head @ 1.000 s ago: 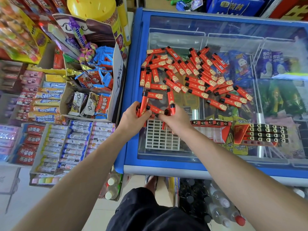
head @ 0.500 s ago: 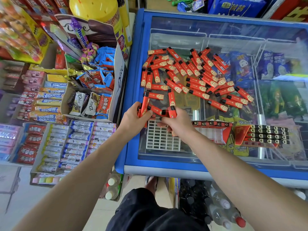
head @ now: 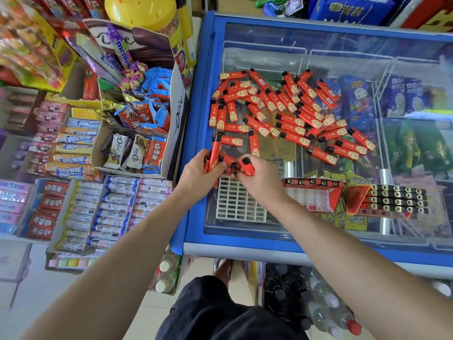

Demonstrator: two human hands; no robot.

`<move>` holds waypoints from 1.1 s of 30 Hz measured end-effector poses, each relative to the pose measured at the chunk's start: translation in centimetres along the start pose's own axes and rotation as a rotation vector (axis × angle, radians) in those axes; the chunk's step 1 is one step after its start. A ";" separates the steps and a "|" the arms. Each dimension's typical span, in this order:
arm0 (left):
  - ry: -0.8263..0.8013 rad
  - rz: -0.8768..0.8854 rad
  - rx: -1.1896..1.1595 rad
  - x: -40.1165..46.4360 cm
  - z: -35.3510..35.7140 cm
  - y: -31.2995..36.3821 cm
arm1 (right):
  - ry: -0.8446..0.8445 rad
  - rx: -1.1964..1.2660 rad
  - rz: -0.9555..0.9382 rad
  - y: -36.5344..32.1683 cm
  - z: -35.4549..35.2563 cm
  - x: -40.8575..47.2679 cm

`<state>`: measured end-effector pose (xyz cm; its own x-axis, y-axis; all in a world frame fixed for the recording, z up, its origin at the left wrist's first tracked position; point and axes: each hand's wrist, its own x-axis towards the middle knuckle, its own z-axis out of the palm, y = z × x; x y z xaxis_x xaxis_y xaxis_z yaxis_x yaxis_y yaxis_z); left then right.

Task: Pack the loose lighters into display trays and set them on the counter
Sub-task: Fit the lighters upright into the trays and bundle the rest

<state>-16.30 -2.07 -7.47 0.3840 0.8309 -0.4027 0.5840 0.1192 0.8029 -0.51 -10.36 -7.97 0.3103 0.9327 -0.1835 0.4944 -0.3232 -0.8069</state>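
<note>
Covering the freezer lid (head: pixel 318 38), a heap of loose red lighters (head: pixel 282 106) lies beyond a white grid tray (head: pixel 235 204). Over the tray's far edge, the left hand (head: pixel 198 173) grips upright lighters while the right hand (head: pixel 257 177) pinches one lighter (head: pixel 246 165)

A shop: candy racks (head: pixel 81 192) beside a glass-topped freezer (head: pixel 318 246).

Red loose lighters (head: pixel 282 111) with black caps lie scattered flat in a heap on the glass freezer lid (head: pixel 343 57), filling its middle toward the far edge. Near the front edge lie a bare white grid tray (head: pixel 235 204), a partly filled red tray (head: pixel 313 192), and a full tray (head: pixel 394 200) of upright lighters.
</note>
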 end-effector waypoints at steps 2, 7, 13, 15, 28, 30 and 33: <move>-0.001 0.004 0.000 0.0 0.0 0.0 | 0.015 -0.019 -0.039 0.0 0.0 0.0; -0.001 0.013 0.016 -0.1 0.0 0.0 | 0.040 -0.075 -0.128 -0.5 -0.3 -0.1; -0.002 0.014 0.020 -0.2 -0.1 0.1 | 0.003 -0.183 -0.217 -0.4 -0.8 -0.1; 0.002 0.016 0.018 -0.2 -0.1 0.1 | -0.018 -0.186 -0.222 -0.4 -1.0 -0.2; 0.003 0.005 0.025 -0.3 -0.1 0.4 | 0.003 -0.140 -0.150 0.1 -1.7 -0.8; 0.001 -0.001 0.022 -0.3 -0.1 0.5 | -0.023 -0.191 -0.166 0.2 -2.0 -0.6; 0.006 -0.008 0.022 -0.3 0.0 0.6 | -0.072 -0.279 -0.205 0.3 -1.8 -0.4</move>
<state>-16.06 -2.23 -6.83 0.3750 0.8334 -0.4060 0.6025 0.1138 0.7900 0.97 -11.14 -7.08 0.1279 0.9885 -0.0806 0.7466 -0.1495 -0.6483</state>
